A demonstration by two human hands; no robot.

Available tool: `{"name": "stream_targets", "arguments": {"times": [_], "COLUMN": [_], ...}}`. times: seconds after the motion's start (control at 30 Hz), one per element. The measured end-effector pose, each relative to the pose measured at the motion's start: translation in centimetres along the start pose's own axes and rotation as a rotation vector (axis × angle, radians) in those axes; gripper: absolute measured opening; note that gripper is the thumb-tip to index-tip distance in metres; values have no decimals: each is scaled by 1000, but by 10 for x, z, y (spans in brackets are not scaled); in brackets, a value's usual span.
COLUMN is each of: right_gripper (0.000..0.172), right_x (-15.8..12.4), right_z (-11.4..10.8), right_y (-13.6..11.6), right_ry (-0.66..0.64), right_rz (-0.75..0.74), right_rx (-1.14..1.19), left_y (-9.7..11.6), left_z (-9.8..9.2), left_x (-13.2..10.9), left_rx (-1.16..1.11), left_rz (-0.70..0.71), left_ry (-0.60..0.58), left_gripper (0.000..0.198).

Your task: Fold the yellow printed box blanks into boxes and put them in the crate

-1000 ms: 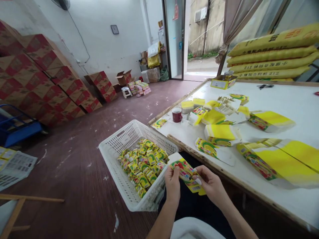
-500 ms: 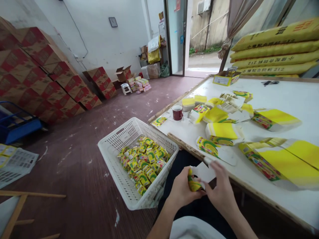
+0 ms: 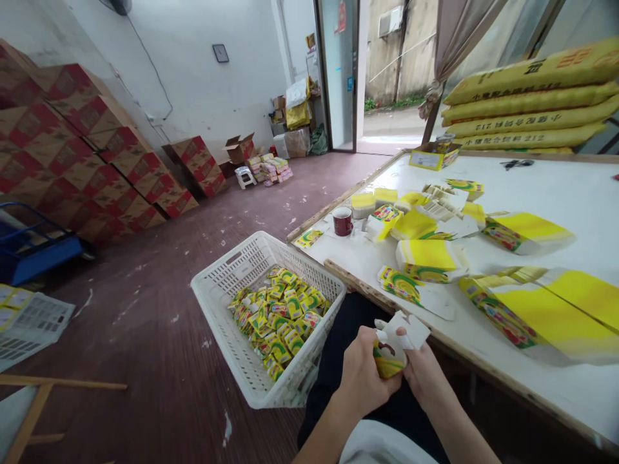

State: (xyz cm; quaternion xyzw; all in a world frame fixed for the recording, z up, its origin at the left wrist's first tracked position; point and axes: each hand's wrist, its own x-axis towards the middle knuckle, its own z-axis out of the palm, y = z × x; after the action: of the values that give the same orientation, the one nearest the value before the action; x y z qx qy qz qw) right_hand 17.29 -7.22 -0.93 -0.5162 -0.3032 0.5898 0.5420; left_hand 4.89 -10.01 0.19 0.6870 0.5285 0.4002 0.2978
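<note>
While the small box (image 3: 389, 368) is held by the curled left hand (image 3: 358, 368) and the partly hidden, curled right hand (image 3: 425, 375), beside the near edge of the table (image 3: 536, 187), its white flaps (image 3: 416, 332) could be torn if pushed too hard.

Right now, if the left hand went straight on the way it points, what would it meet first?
The left hand would first meet the yellow carton it holds; beyond that, probably the table's wooden edge, though depth is unclear.
</note>
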Motion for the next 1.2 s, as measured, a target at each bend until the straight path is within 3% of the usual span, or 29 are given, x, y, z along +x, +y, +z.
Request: {"name": "stream_targets", "arguments": {"times": [0.07, 0.13, 0.33, 0.47, 0.57, 0.63, 0.7, 0.77, 0.93, 1.03, 1.2], "right_gripper": [61, 59, 57, 56, 56, 55, 54, 54, 40, 28, 18], "right_x": [-2, -1, 7, -3, -4, 3, 12, 19, 14, 7, 2], "right_z": [-2, -6, -18, -21, -23, -27, -33, -39, -50, -56, -50], "right_y": [5, 9, 9, 12, 15, 17, 18, 17, 0, -19, -26], "right_ry": [-110, -140, -176, -383, -510, -472, -350, -294, -512, -635, -577], "right_rz": [39, 23, -179, -341, -470, -540, -608, -663, -646, -588, -517], "right_rx": [-14, -80, -302, -482, -658, -711, -723, -745, -905, -943, -874], "left_y": [3, 4, 3, -1, -7, -11, -13, -14, -12, -10, -6], "left_z": [-4, -6, -5, -5, -1, 0, -3, -11, -40, -46, -38], "left_x": [2, 3, 2, 5, 6, 6, 6, 8, 14, 15, 11], "left_rx": [8, 18, -15, -202, -243, -223, -161, -111, -95, -55, -15], "left_rz": [-28, -21, -35, -183, -156, -132, -157, -175, -117, -123, -79], "left_ry": [-28, -63, -100, -174, -136, -45, 13, -26, -168, -210, -155], "left_gripper": [48, 53, 55, 73, 67, 66, 67, 62, 56, 59, 58]}}
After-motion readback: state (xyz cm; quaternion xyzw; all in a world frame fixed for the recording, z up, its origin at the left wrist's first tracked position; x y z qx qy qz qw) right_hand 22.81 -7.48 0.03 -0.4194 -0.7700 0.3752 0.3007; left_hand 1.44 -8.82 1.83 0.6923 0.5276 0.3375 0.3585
